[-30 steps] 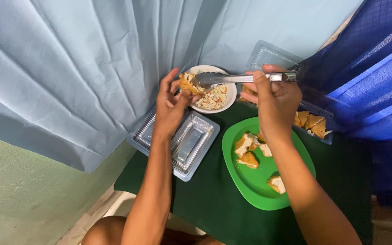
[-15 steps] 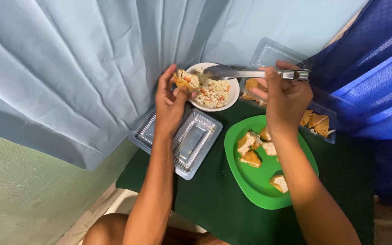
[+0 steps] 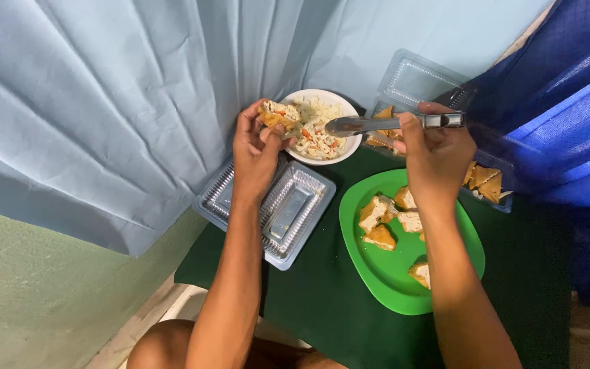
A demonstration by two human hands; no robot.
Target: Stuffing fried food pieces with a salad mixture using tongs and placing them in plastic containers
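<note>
My left hand pinches a stuffed tofu puff between thumb and fingertips, holding it up just over the near rim of the white bowl, which is full of shredded filling flecked with orange. My right hand is closed around the handle of a metal spoon, gripping it toward the far end, with the spoon's head pointing left, hovering over the bowl close to the puff.

The puff looks light and soft, with a fried skin that I judge would tear or squash if I pressed hard. It is split open and already has filling showing at the top, so I would keep it cupped from below and at the sides, opening upward, rather than squeeze across the slit. It may be a bit oily, so a gentle wrap of several fingers seems safer than a two-finger nip. The spoon is stiff and smooth, easy to steer from the handle.

Under my left wrist lies a clear plastic tray on the dark green desk. To its right is a green plate carrying several filled puffs. Behind my right hand sits another clear container with plain puffs in it, its lid open against the pale blue curtain.
</note>
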